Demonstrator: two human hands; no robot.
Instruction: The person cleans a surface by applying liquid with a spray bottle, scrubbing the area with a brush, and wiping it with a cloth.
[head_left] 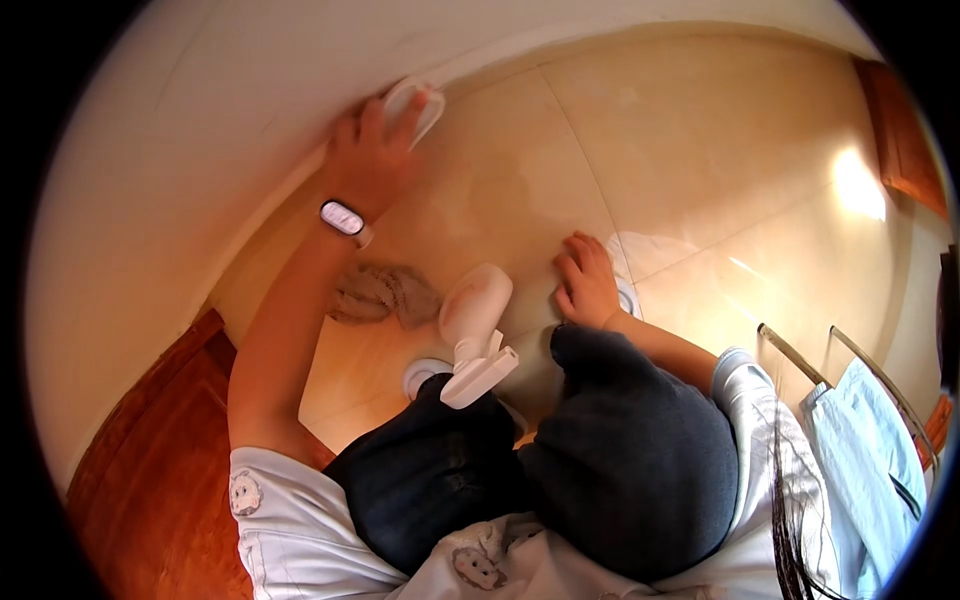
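My left hand [372,160], smeared a little by motion, is on a white oval object [428,112] low down where the wall meets the floor. Its fingers lie over the object; the underside is hidden, so I cannot tell its exact kind. Beyond my right knee, my right hand [590,282] has its fingers loosely bent and apart, with nothing in them. It rests close to the floor beside a white shoe or slipper [628,296]. Between my hands and nearer my legs stands a white spray bottle [478,305]. A crumpled grey-brown cloth [385,293] lies on the floor left of the bottle.
A pale wall [190,130] curves along the left above the beige tiled floor [500,140]. Wooden panels are at lower left [160,470] and far right [905,140]. On the right, light blue cloth [865,440] hangs by metal bars [795,355].
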